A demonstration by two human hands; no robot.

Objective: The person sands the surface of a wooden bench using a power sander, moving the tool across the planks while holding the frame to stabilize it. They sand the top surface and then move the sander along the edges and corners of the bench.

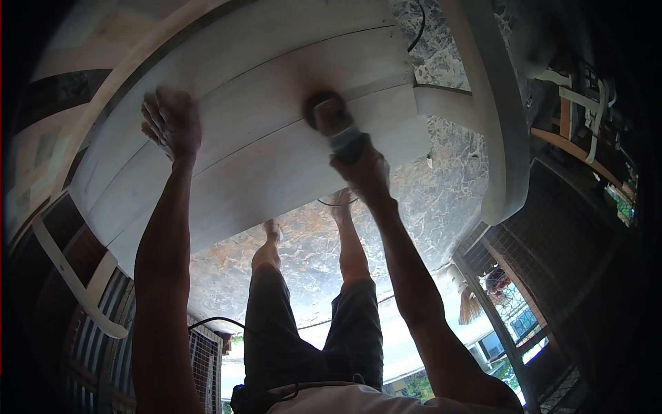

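Note:
My right hand (363, 170) is wrapped round the body of an angle grinder (333, 119), whose round disc end lies over the pale wooden boards (248, 117). The grinder's head is smeared by motion, and a darker hazy patch shows on the wood around it. My left hand (172, 123) rests on the boards to the left, fingers extended and slightly spread, holding nothing. Long seams run between the planks.
A curved wooden piece (503, 138) stands at the right of the planks, with a chair-like frame (583, 110) beyond. Below is a mottled stone-patterned floor (441, 179). A black cord (419, 27) shows at the top; a broom (469, 307) hangs by a mesh screen.

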